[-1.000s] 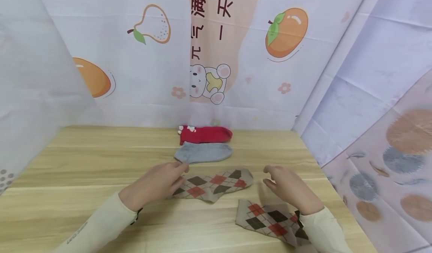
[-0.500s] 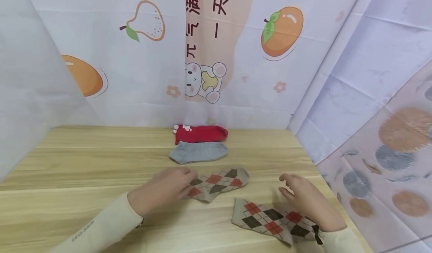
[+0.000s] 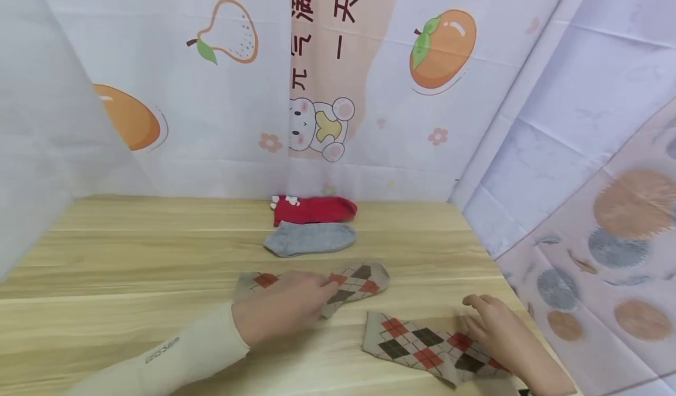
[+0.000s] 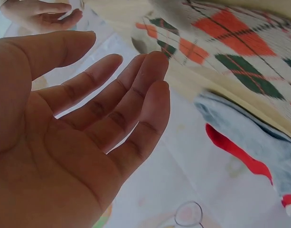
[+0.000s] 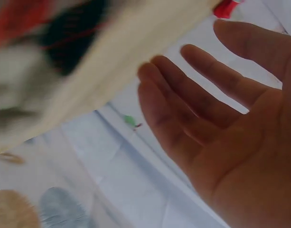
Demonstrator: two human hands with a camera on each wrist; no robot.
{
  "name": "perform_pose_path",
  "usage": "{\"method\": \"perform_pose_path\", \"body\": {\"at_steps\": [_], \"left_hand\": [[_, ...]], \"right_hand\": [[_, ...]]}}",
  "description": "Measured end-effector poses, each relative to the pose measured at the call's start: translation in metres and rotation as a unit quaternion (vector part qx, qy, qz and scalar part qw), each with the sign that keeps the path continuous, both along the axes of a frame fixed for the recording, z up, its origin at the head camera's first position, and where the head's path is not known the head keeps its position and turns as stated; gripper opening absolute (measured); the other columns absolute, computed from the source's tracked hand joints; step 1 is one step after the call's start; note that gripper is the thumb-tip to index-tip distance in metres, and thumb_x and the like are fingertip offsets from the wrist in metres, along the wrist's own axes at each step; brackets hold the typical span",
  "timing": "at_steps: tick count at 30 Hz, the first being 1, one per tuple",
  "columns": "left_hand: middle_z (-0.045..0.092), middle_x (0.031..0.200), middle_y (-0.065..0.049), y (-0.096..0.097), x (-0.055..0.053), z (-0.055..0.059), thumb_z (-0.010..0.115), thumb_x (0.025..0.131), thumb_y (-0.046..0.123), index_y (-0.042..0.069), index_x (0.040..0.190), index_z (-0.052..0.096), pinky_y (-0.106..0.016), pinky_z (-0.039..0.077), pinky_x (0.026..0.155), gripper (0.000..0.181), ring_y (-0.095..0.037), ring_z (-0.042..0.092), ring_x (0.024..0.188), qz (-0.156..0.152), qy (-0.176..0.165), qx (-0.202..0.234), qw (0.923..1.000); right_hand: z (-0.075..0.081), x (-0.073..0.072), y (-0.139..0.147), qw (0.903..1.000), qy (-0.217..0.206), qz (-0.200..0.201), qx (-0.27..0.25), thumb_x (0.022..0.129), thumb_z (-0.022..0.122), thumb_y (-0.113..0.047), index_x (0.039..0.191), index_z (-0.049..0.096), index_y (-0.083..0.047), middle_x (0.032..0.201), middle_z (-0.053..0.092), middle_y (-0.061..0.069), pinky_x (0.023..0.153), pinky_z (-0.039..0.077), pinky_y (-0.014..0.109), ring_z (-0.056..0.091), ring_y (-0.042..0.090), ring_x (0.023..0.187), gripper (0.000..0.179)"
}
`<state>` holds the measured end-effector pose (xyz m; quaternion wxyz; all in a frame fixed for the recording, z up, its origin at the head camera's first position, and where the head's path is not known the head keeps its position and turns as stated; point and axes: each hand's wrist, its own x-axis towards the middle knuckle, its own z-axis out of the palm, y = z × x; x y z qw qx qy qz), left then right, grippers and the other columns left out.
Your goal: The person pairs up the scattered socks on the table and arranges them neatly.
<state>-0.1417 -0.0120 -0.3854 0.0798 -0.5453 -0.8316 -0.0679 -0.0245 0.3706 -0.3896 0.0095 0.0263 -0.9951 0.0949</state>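
Two beige argyle socks with red and dark diamonds lie flat on the wooden table. My left hand [image 3: 290, 302] hovers over the middle of the farther argyle sock [image 3: 359, 281], hiding part of it. In the left wrist view its fingers [image 4: 136, 118] are relaxed and hold nothing. My right hand [image 3: 493, 328] is over the toe end of the nearer argyle sock [image 3: 412, 343]. The right wrist view shows its fingers [image 5: 159, 114] loosely extended, with nothing in them. Farther back, a grey ankle sock [image 3: 311, 239] lies just in front of a red sock [image 3: 317, 210] with white trim.
The wooden table [image 3: 158, 249] reaches back to a white curtain [image 3: 211, 120] printed with fruit and a cartoon animal. On the right hangs another sheet [image 3: 565, 208] with round orange and grey patterns.
My left hand has moved right along the farther argyle sock, baring its cuff end. My right hand has moved right and nearer, over the closer sock. The socks lie as before.
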Motion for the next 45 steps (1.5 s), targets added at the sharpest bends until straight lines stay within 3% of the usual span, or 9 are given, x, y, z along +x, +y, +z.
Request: {"method": "perform_pose_path", "body": {"at_steps": [2, 9, 14, 20, 23, 29, 32, 38, 45], "left_hand": [[0.064, 0.086, 0.002, 0.006, 0.001, -0.001, 0.070, 0.091, 0.019, 0.012, 0.109, 0.064, -0.025, 0.052, 0.059, 0.020, -0.012, 0.062, 0.074, -0.003, 0.000, -0.008, 1.0000], [0.066, 0.093, 0.002, 0.018, 0.007, -0.010, 0.068, 0.092, 0.020, 0.013, 0.108, 0.065, -0.026, 0.054, 0.069, 0.018, -0.013, 0.062, 0.078, -0.022, 0.009, -0.031, 0.9992], [0.059, 0.089, 0.004, 0.031, 0.010, -0.019, 0.068, 0.091, 0.015, 0.012, 0.106, 0.063, -0.018, 0.048, 0.060, 0.016, -0.008, 0.053, 0.075, -0.046, 0.030, -0.025, 0.9982], [0.054, 0.089, 0.005, 0.055, 0.014, -0.029, 0.068, 0.090, 0.016, 0.017, 0.101, 0.064, -0.017, 0.033, 0.045, 0.012, -0.007, 0.046, 0.069, -0.051, 0.004, -0.015, 0.9986], [0.053, 0.090, 0.006, 0.066, 0.015, -0.034, 0.068, 0.091, 0.018, 0.018, 0.101, 0.063, -0.018, 0.034, 0.044, 0.011, -0.006, 0.046, 0.066, -0.050, -0.003, -0.021, 0.9985], [0.054, 0.088, 0.006, 0.082, 0.014, -0.041, 0.065, 0.094, 0.020, 0.016, 0.101, 0.064, -0.018, 0.042, 0.053, 0.008, -0.006, 0.052, 0.070, -0.067, 0.058, -0.028, 0.9957], [0.055, 0.088, 0.006, 0.088, 0.014, -0.042, 0.066, 0.094, 0.020, 0.016, 0.100, 0.065, -0.018, 0.043, 0.058, 0.008, -0.006, 0.052, 0.074, -0.073, 0.071, -0.035, 0.9942], [0.052, 0.085, 0.006, 0.095, 0.014, -0.040, 0.070, 0.090, 0.014, 0.014, 0.100, 0.068, -0.014, 0.038, 0.053, 0.009, -0.003, 0.043, 0.067, -0.073, 0.034, -0.046, 0.9957], [0.050, 0.083, 0.007, 0.098, 0.017, -0.043, 0.071, 0.090, 0.010, 0.016, 0.100, 0.064, -0.016, 0.039, 0.057, 0.013, -0.004, 0.043, 0.067, -0.083, -0.003, -0.029, 0.9961]], "right_hand": [[-0.004, 0.007, 0.006, 0.9998, 0.018, 0.000, 0.011, 0.088, 0.075, -0.013, 0.110, 0.066, -0.001, 0.103, 0.066, 0.014, 0.075, 0.055, 0.045, 0.064, 0.034, 0.095, 0.027], [-0.015, 0.021, 0.018, 0.9994, 0.033, -0.011, 0.005, 0.087, 0.075, -0.013, 0.107, 0.067, -0.003, 0.097, 0.068, 0.008, 0.068, 0.055, 0.038, 0.065, 0.025, 0.086, 0.023], [-0.024, 0.030, 0.022, 0.9995, 0.030, -0.013, -0.004, 0.086, 0.077, -0.014, 0.104, 0.068, -0.004, 0.094, 0.067, 0.004, 0.065, 0.054, 0.034, 0.064, 0.019, 0.082, 0.022], [-0.029, 0.037, 0.028, 0.9982, 0.058, -0.014, 0.007, 0.081, 0.081, -0.011, 0.100, 0.069, -0.005, 0.093, 0.067, 0.004, 0.068, 0.056, 0.036, 0.066, 0.021, 0.081, 0.023], [-0.031, 0.041, 0.034, 0.9976, 0.058, -0.029, 0.024, 0.080, 0.081, -0.010, 0.101, 0.069, -0.004, 0.096, 0.069, 0.007, 0.071, 0.056, 0.043, 0.067, 0.027, 0.084, 0.026], [-0.034, 0.045, 0.045, 0.9980, -0.002, -0.061, 0.017, 0.083, 0.077, -0.009, 0.108, 0.066, 0.003, 0.101, 0.069, 0.012, 0.079, 0.054, 0.050, 0.067, 0.032, 0.091, 0.030], [-0.037, 0.048, 0.048, 0.9975, 0.007, -0.067, 0.018, 0.083, 0.075, -0.004, 0.107, 0.066, 0.003, 0.098, 0.069, 0.011, 0.076, 0.055, 0.047, 0.067, 0.030, 0.088, 0.027], [-0.043, 0.052, 0.048, 0.9953, 0.076, -0.055, 0.027, 0.077, 0.076, 0.004, 0.096, 0.067, -0.004, 0.085, 0.067, 0.001, 0.065, 0.054, 0.035, 0.065, 0.021, 0.075, 0.023], [-0.047, 0.054, 0.050, 0.9931, 0.096, -0.065, 0.016, 0.074, 0.080, 0.005, 0.096, 0.062, -0.002, 0.079, 0.063, -0.001, 0.059, 0.051, 0.031, 0.062, 0.014, 0.068, 0.029]]}}
